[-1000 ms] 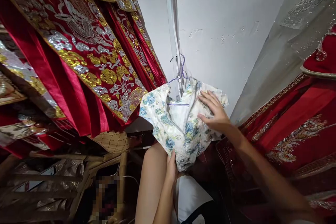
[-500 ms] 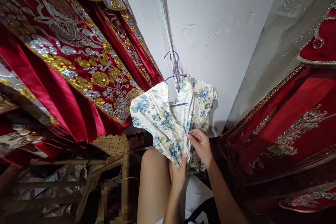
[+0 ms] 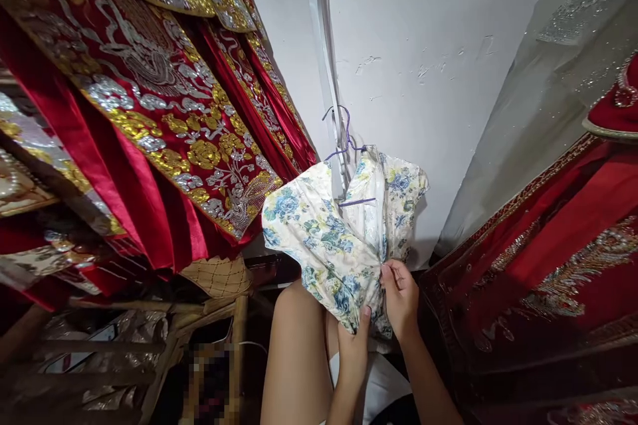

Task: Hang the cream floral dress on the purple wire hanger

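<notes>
A short-sleeved floral blouse (image 3: 323,239), white with blue and yellow flowers, hangs on a purple hanger (image 3: 347,126) in front of me. My left hand (image 3: 355,339) grips its lower front from beneath, thumb on top and the other fingers hidden by the cloth. At the front edge, just below the neckline, my right hand (image 3: 400,292) pinches the fabric between thumb and fingers. The hanger's lower bar shows through the open neck.
Red embroidered garments hang on the left (image 3: 209,139) and right (image 3: 538,265). A metal pole (image 3: 326,46) stands before the white wall (image 3: 423,6). Low on the left is a bamboo frame (image 3: 240,332); sheer sparkly fabric (image 3: 518,99) hangs at right.
The view has shifted, so the blouse and both hands appear slightly farther right and lower. Both hands keep their hold on the blouse, with the right still pinching the front edge.
</notes>
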